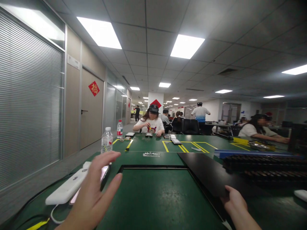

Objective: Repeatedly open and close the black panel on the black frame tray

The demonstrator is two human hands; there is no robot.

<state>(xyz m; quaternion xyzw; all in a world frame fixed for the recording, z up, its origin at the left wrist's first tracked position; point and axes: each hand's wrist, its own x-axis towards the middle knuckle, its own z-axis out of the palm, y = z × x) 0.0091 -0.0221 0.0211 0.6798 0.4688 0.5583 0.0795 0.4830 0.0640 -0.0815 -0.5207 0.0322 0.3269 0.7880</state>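
Note:
My left hand [94, 195] is raised over the near left of the green table, thumb and fingers spread, holding nothing. It is close to the left corner of a thin black rectangular frame [154, 167], through which the green tabletop shows. With my right hand [235, 203] I grip the near edge of a flat black panel [206, 172], thumb on top and the other fingers hidden beneath. The panel lies at a slant over the frame's right side. Behind my left hand are a white power bank [68, 187] and a partly hidden phone [105, 172].
A clear water bottle [107, 140] and a red-labelled bottle [119, 129] stand at the left. Dark ridged strips [261, 163] are stacked at the right. Across the green table [134, 155], marked with yellow tape, a person [153, 123] handles small items. Another person [254, 131] sits at the right.

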